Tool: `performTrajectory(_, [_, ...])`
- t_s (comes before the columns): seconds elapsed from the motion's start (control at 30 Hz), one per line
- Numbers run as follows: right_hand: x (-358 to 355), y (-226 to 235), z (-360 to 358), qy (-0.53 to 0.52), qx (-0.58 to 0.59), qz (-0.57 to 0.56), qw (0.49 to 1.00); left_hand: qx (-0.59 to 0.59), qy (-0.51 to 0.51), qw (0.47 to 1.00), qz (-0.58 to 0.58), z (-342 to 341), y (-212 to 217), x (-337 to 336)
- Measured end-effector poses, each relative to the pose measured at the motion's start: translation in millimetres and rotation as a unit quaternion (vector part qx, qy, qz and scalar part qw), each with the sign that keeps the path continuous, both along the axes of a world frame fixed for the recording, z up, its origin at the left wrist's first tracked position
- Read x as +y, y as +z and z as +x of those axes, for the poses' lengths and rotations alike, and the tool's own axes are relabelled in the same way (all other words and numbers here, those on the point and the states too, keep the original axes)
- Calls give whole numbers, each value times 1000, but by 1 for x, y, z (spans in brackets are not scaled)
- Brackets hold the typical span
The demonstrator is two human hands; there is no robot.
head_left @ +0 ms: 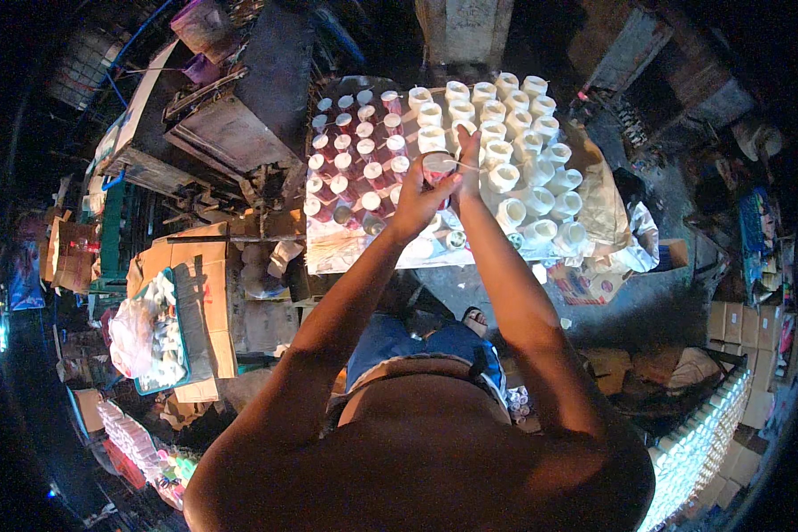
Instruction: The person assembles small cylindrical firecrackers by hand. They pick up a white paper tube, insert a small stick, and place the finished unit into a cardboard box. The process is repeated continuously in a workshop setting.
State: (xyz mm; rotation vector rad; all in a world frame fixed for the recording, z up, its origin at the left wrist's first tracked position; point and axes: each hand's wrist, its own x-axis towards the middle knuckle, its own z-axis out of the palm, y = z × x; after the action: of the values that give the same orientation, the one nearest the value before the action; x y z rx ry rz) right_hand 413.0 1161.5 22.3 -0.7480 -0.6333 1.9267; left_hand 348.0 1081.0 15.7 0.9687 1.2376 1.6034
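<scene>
My left hand (417,202) and my right hand (468,168) meet over a worktable (346,253), both closed around one white-capped reddish bottle (438,163). A thin string or wire runs across the bottle's cap. To the left of my hands stand several rows of small red bottles with white caps (355,151). To the right stand several rows of larger white containers (514,133), some lying tilted near the table's front edge.
A dark metal machine (239,124) stands left of the table. Cardboard boxes (195,284) and a green tray of small bottles (160,337) lie at lower left. More boxes (745,337) and a lit rack of bottles (700,443) are at right.
</scene>
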Motion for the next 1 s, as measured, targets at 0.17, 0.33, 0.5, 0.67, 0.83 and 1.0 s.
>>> performTrajectory(0.17, [19,-50,-23,-60,-15,145,988,-6,26,999,35,-27,4,8])
performTrajectory(0.33, [-37,-51,-13,-53,-62,135,987,-181,5,983,6,-41,6,30])
performTrajectory(0.5, [-78,-15,12,-88,-259,362,891,-459,-80,881,-80,-47,-30,29])
performTrajectory(0.67, [-46,4,35,-67,-321,492,806,-636,-265,725,22,-21,-49,17])
performTrajectory(0.83, [-26,52,39,-31,-363,468,805,-595,-296,734,-138,-6,-18,4])
performTrajectory(1.0, [-22,141,36,-144,-166,444,869,-628,-166,736,-190,-25,-47,-4])
